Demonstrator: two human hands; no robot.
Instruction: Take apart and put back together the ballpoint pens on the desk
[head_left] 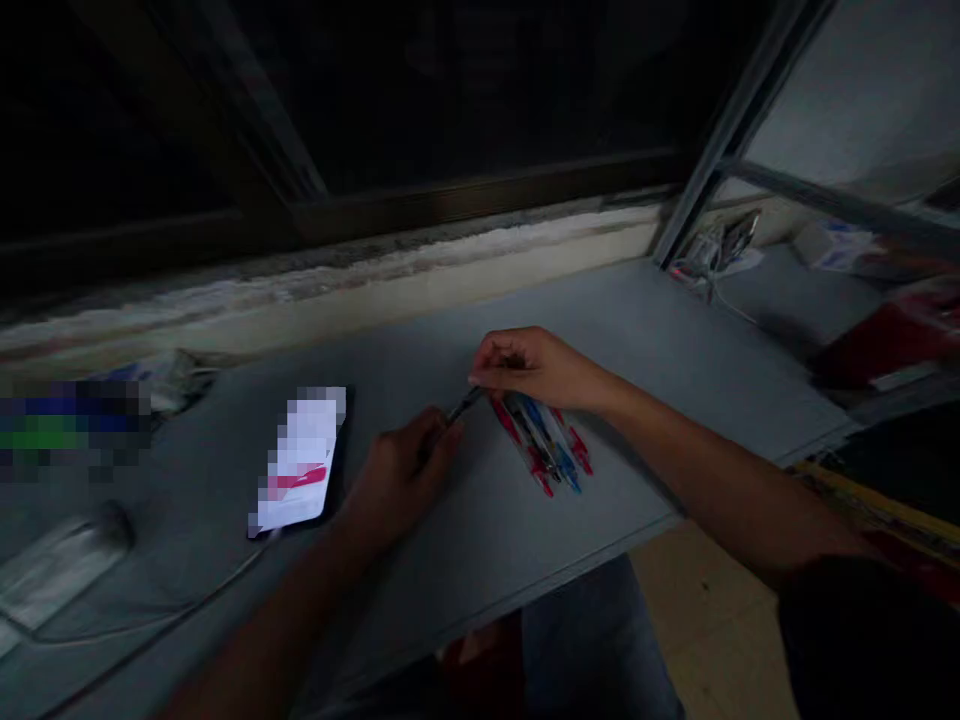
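A dark, slim pen point(463, 404) slants between my two hands above the desk. My left hand point(405, 468) is closed around its lower end. At the upper end, the fingers of my right hand point(517, 362) are pinched together on the pen's tip, and they hide that part. Just below my right hand lies a row of several pens point(541, 445), side by side on the desk, with red, blue and dark parts. Their far ends are partly covered by my right hand. The dim light blurs the details.
A lit phone point(304, 465) with a cable lies left of my left hand on the grey desk point(442, 590). A whitish object point(67, 570) and more clutter sit at far left. A metal frame post point(701, 200) rises at back right, near cables and a red item point(892, 330).
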